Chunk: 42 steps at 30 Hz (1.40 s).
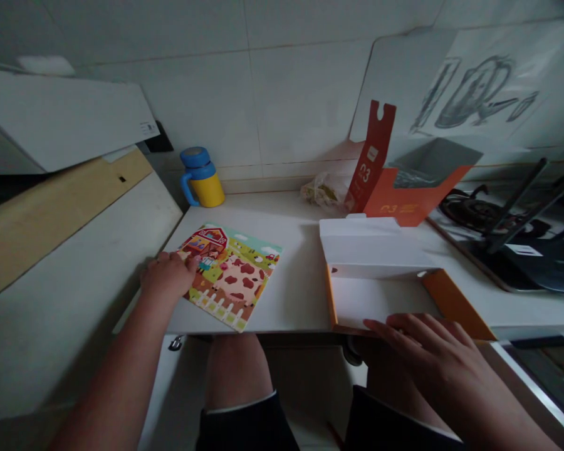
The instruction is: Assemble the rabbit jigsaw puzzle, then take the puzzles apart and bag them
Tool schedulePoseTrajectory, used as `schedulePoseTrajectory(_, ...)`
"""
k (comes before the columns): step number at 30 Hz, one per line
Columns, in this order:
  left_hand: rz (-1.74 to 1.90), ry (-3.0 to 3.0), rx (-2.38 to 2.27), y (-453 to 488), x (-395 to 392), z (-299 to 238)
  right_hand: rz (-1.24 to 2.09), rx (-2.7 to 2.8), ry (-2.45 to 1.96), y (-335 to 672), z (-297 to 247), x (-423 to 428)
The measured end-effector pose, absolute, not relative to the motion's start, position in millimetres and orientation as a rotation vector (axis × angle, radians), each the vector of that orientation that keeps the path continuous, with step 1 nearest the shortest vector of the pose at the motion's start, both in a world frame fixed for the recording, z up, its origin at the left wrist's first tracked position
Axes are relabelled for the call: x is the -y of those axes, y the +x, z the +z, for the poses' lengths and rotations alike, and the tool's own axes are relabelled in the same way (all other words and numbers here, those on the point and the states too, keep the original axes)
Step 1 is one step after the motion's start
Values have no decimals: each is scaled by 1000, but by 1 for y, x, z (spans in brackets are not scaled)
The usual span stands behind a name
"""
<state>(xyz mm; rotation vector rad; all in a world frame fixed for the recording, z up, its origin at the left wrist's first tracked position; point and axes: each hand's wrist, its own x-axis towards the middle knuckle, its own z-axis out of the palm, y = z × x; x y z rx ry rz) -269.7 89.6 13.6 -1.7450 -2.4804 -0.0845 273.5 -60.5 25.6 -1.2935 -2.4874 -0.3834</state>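
My left hand (168, 275) is at the left edge of a colourful farm picture board (239, 279), fingers curled and thumb on its surface. The board lies flat and shows a barn, a spotted cow and a white fence. On the right, my right hand (435, 347) holds the front wall of an open shallow orange box (336, 300), its fingers bent over the rim. The white inside of this box shows, and its lid flap (361, 244) is folded back. Part of the box's front is hidden by the hand.
Behind the open box stands an orange-red carton (399, 200) with a raised flap. Near it lies a clear plastic bag (326, 190). A blue-yellow mug (205, 181) is at the back left. White boxes (70, 119) lean left; a black router (531, 250) sits right.
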Motion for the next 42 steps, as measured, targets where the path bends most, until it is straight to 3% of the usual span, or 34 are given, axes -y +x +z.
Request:
schedulePoseTrajectory(3, 139, -1672, 2398, -250, -62, 21, -336, 2503, -1348, 301, 12, 50)
schedulePoseTrajectory(8, 214, -1678, 2306, -218, -19, 27, -450, 2411, -1414, 323, 1, 39)
schedulePoseTrajectory(16, -47, -1795, 2191, -184, 26, 17, -447, 2131, -1262, 286, 14, 66)
schedulePoseTrajectory(22, -369, -1905, 2209, -193, 38, 16, -174, 2318, -844, 192, 26, 92)
schedulePoseTrajectory(32, -823, -1730, 2752, -215, 29, 31, -127, 2127, -1651, 93, 5, 25)
schedulePoseTrajectory(42, -1195, -1779, 2651, -221, 8, 6, -288, 2028, -1727, 92, 5, 3)
